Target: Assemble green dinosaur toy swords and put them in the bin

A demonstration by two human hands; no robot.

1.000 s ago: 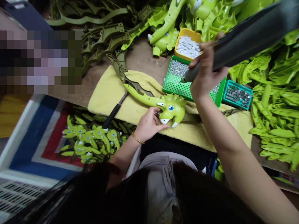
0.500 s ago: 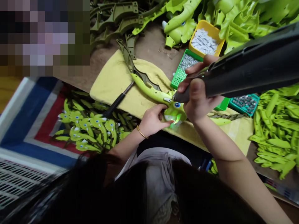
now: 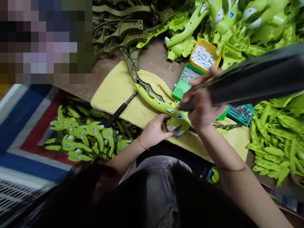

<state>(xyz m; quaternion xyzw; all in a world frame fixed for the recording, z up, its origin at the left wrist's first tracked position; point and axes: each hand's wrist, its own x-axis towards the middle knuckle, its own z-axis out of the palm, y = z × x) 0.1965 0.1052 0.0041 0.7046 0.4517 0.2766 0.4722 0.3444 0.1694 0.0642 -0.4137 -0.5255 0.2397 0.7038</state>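
A lime-green toy dinosaur head (image 3: 177, 120) with a long neck piece lies on a yellow towel (image 3: 118, 91) at the table's near edge. My left hand (image 3: 154, 130) is closed on the head's lower left side, holding it down. My right hand (image 3: 203, 106), somewhat blurred, is wrapped round a dark grey electric screwdriver (image 3: 251, 80) whose tip rests at the top of the head, just above its blue eye.
A green tray of screws (image 3: 185, 80), a yellow tub of white pieces (image 3: 204, 57) and a teal tub of metal parts (image 3: 241, 112) stand behind the toy. A hammer (image 3: 118, 110) lies on the towel. Green toy parts are heaped at the back, right and in a bin (image 3: 85, 136) lower left.
My right hand brought the screwdriver down from over the green tray to the toy head. The left hand stayed on the head throughout. The view shifted a little.
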